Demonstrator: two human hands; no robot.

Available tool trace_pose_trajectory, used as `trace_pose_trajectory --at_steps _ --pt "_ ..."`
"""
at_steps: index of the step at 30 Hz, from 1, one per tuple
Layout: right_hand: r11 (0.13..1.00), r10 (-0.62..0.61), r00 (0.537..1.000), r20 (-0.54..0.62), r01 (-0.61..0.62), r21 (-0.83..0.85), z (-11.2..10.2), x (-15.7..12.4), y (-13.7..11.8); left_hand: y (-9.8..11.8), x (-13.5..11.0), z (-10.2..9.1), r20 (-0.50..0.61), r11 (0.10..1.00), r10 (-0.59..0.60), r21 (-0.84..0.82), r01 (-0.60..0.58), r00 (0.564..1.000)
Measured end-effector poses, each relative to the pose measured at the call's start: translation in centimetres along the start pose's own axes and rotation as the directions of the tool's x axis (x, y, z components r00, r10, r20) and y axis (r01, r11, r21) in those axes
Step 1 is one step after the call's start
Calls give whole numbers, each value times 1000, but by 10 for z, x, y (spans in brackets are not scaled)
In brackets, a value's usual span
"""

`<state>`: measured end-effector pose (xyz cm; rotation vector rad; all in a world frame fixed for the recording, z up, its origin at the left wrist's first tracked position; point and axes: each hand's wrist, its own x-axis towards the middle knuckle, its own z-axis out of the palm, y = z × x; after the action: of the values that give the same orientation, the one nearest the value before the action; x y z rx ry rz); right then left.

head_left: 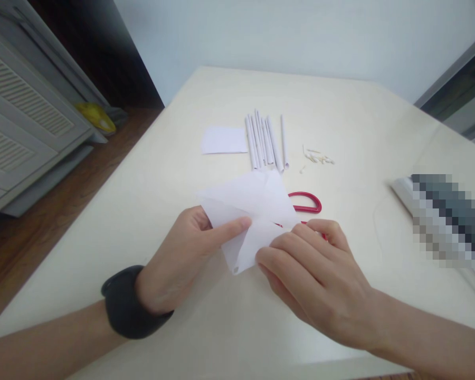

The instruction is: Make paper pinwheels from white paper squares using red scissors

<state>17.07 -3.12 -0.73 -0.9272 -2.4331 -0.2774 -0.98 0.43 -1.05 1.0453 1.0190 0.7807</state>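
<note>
Head view. Paper (pixel 257 195) up off the table (pixel 364 132), between the two hands, clock face centred on it. Left hand (pixel 182 250) at 8 o'clock, black band (pixel 129 303) at its wrist: thumb flat on the paper near the middle, fingers tucked beneath, a thin, closed hold. Right hand (pixel 316 279) at 4 o'clock: fingers bunched narrow over that edge, apparently pinching it; I can't make out the tips wholly.

A crease runs from the thumb to the 6 o'clock corner, which looks slightly curled. A gap opens towards 3 o'clock, red showing through.

Handling, as I judge it: left thumb firm but light at the centre, so the layers don't slide; right fingers drawing the edge gently, no tugging near the gap, where thin paper could tear.

Round about: rolls (pixel 269 142) at 12, sheets (pixel 224 140) at 11, small white bits (pixel 320 158) between 1 and 2. Red handles (pixel 319 202) near 3, close under the right knuckles; wise to keep the paper from snagging there.
</note>
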Motion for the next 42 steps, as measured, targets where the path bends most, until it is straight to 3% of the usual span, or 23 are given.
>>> trace_pose_trajectory --at_steps 6,15,22,30,38,42 --pt "999 22 999 -25 -21 37 -2 0 2 0 0 0 14 998 -4 60 3 1000" --pt "941 222 974 40 -225 252 -5 7 5 0 0 1 5 993 30 114 -31 1000" --pt "802 424 891 163 -453 389 -10 6 7 1 -1 4 -25 993 32 112 -29 999" --pt "680 518 805 290 -593 431 -11 12 12 5 -3 4 -32 973 57 224 -48 998" --pt "679 509 808 299 -589 438 -11 11 14 5 -2 6 -19 965 136 230 -128 991" --pt "720 462 847 263 -532 446 -11 11 14 4 -3 6 -17 964 140 232 -132 990"
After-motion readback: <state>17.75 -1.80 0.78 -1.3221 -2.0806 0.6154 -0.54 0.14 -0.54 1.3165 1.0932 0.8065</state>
